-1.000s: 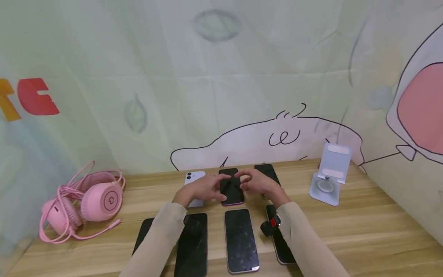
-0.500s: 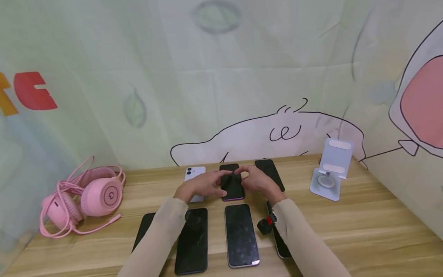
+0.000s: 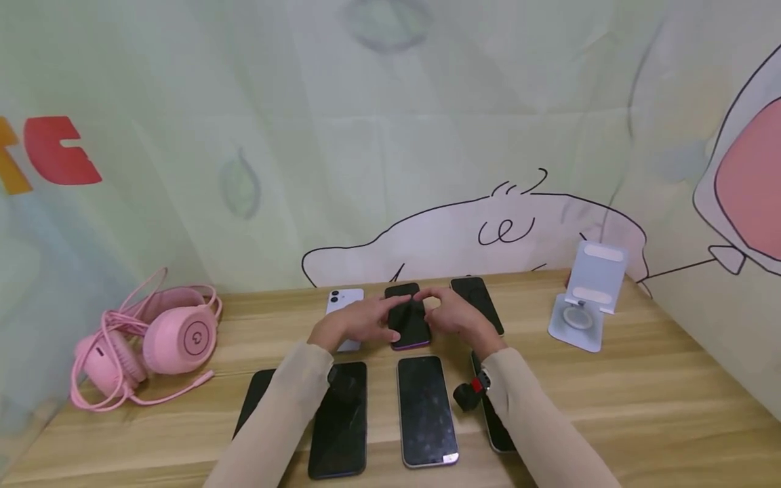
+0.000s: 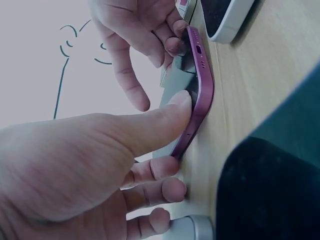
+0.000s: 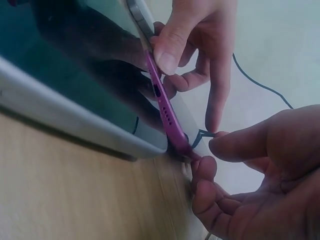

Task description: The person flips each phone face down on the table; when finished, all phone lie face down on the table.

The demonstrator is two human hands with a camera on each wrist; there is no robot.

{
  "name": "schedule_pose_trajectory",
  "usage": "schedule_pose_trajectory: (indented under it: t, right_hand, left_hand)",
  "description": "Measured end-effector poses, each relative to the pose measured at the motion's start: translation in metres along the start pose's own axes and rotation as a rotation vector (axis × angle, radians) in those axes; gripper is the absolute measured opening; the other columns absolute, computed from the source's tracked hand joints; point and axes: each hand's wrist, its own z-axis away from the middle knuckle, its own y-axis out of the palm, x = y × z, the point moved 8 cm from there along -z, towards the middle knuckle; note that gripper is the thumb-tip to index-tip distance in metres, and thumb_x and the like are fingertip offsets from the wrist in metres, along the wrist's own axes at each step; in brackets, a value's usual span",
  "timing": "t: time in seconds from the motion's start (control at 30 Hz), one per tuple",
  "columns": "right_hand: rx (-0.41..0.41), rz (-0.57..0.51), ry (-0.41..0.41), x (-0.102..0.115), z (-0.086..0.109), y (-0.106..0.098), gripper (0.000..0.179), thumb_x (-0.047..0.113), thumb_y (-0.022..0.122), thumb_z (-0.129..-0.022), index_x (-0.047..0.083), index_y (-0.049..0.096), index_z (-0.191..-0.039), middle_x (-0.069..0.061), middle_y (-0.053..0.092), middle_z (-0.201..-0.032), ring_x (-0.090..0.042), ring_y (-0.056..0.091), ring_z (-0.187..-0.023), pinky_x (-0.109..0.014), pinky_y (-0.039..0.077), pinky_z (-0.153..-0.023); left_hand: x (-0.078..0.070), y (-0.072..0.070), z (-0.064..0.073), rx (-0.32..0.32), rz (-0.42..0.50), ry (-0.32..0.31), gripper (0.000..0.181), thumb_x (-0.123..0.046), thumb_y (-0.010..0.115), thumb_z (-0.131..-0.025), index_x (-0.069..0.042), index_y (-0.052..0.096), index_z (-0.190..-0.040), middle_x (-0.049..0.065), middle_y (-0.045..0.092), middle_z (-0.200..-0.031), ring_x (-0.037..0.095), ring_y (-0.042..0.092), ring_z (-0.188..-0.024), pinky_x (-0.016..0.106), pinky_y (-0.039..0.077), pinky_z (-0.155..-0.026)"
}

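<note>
A smartphone point(image 3: 411, 332) with a dark screen and purple frame lies face up in the back row. My left hand point(image 3: 360, 320) holds its left side; in the left wrist view the thumb point(image 4: 165, 117) presses the near corner of the purple phone point(image 4: 202, 92), with fingers curled by the side. My right hand point(image 3: 454, 315) is at its right side, fingertips point(image 5: 204, 170) on the purple edge point(image 5: 167, 112) in the right wrist view. A white phone point(image 3: 346, 298), back up, lies left, partly behind my left hand. A black phone point(image 3: 478, 298) lies right.
Nearer me are more dark-screened phones: a far-left one point(image 3: 251, 400), a large one point(image 3: 339, 434), a middle one point(image 3: 426, 413) and one partly under my right sleeve point(image 3: 495, 423). Pink headphones point(image 3: 179, 342) stand left, a pale blue folding stand point(image 3: 601, 268) right, before a printed curtain point(image 3: 274, 169).
My hands stay round the purple-framed phone, and my right fingers have closed in on its right edge. The phone has shifted slightly left. The head view has tilted a little downward.
</note>
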Motion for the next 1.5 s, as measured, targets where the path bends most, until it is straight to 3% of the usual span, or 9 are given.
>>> schedule_pose_trajectory:
  t: [0.13,0.3,0.47,0.63,0.87,1.07,1.3,1.5]
  right_hand:
    - [0.044,-0.119,0.021,-0.003,-0.002,0.001,0.048,-0.002,0.051,-0.094,0.016,0.055,-0.139,-0.012,0.055,-0.092,-0.018,0.042,-0.058,-0.027,0.035,-0.056]
    - [0.06,-0.196,0.041,-0.009,-0.002,0.0,0.056,-0.002,0.052,-0.095,0.02,0.046,-0.146,-0.008,0.054,-0.075,-0.019,0.045,-0.061,-0.028,0.037,-0.058]
    - [0.049,-0.203,0.06,-0.008,0.0,-0.004,0.062,-0.002,0.052,-0.095,0.022,0.04,-0.15,-0.009,0.056,-0.076,-0.021,0.048,-0.065,-0.031,0.038,-0.063]
    - [0.034,-0.208,0.066,-0.003,0.002,-0.007,0.062,-0.001,0.052,-0.096,0.023,0.038,-0.151,-0.009,0.056,-0.078,-0.021,0.051,-0.067,-0.033,0.04,-0.068]
    - [0.027,-0.194,0.021,0.004,0.004,-0.008,0.055,0.006,0.054,-0.101,0.019,0.037,-0.152,-0.014,0.064,-0.102,-0.024,0.062,-0.086,-0.032,0.05,-0.075]
    - [0.022,-0.191,0.002,0.007,0.005,-0.008,0.054,0.007,0.056,-0.1,0.016,0.039,-0.15,-0.015,0.067,-0.098,-0.025,0.063,-0.086,-0.032,0.05,-0.073]
    - [0.015,-0.218,-0.023,0.012,0.006,-0.01,0.053,0.009,0.056,-0.101,0.015,0.038,-0.15,-0.014,0.069,-0.108,-0.025,0.064,-0.089,-0.032,0.052,-0.078]
    - [0.062,-0.295,-0.051,0.024,0.006,-0.005,0.053,0.008,0.055,-0.101,0.014,0.037,-0.15,-0.012,0.071,-0.109,-0.029,0.065,-0.093,-0.035,0.049,-0.082]
  left_hand:
    - [-0.001,0.001,0.0,0.013,0.009,0.013,0.081,-0.027,0.075,-0.091,-0.03,0.029,-0.158,0.014,0.045,-0.141,0.027,0.051,-0.115,0.051,0.042,-0.105]
    - [-0.002,0.005,-0.002,0.03,0.005,0.034,0.081,-0.025,0.074,-0.092,-0.028,0.028,-0.159,0.013,0.049,-0.135,0.025,0.052,-0.112,0.048,0.043,-0.103]
    - [-0.005,0.005,-0.003,0.032,0.004,0.056,0.082,-0.022,0.074,-0.092,-0.026,0.027,-0.159,0.012,0.055,-0.132,0.023,0.055,-0.11,0.047,0.043,-0.103]
    - [-0.009,-0.001,-0.002,0.011,0.018,0.058,0.084,-0.021,0.075,-0.091,-0.026,0.026,-0.159,0.008,0.063,-0.114,0.022,0.056,-0.102,0.044,0.045,-0.099]
    - [-0.008,0.0,0.001,0.013,0.055,0.025,0.088,-0.023,0.077,-0.089,-0.032,0.024,-0.159,0.004,0.063,-0.099,0.021,0.059,-0.088,0.036,0.049,-0.08]
    - [-0.009,0.003,0.002,0.017,0.154,0.054,0.092,-0.019,0.078,-0.089,-0.035,0.022,-0.16,0.007,0.063,-0.101,0.021,0.065,-0.078,0.035,0.052,-0.072]
    - [-0.017,-0.001,0.003,0.005,0.197,0.123,0.094,-0.016,0.077,-0.09,-0.035,0.017,-0.16,0.011,0.063,-0.108,0.021,0.069,-0.074,0.037,0.053,-0.077]
    - [-0.025,-0.006,0.004,-0.016,0.174,0.198,0.091,-0.009,0.076,-0.089,-0.032,0.024,-0.159,0.013,0.06,-0.127,0.021,0.066,-0.095,0.037,0.056,-0.078]
